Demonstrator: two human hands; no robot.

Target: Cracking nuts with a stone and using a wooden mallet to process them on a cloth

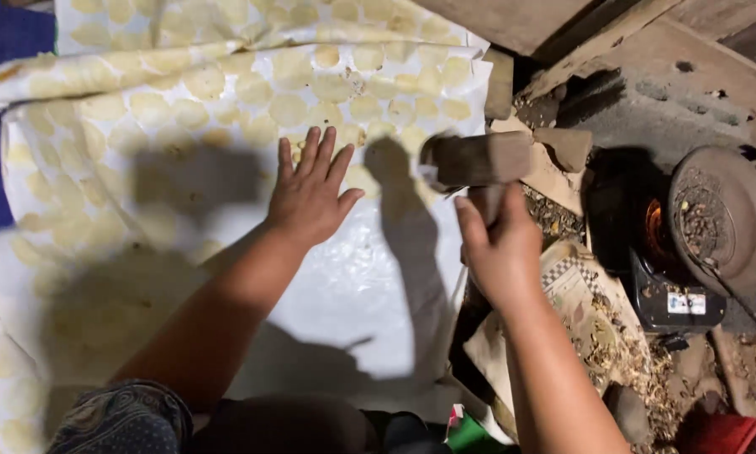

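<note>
Left hand [309,195] lies flat, fingers spread, on the white plastic sheet [352,286]. Right hand [500,248] is clamped on a wooden mallet [477,160] — raised just beside it. Many flattened yellow discs [226,92] already cover the sheet; the near area remains bare.

I see the floor carrying a wide white plastic sheet [352,277], and on it rows of thin, round, pale yellow flattened discs [226,92] lying side by side, some overlapping. A strip of blue mat [0,34] shows past the sheet's far left edge. To the right, on bare dirt floor [647,109], lie brown husk scraps [605,345], flattened cardboard [563,286] and a small black stove [655,252].
</note>
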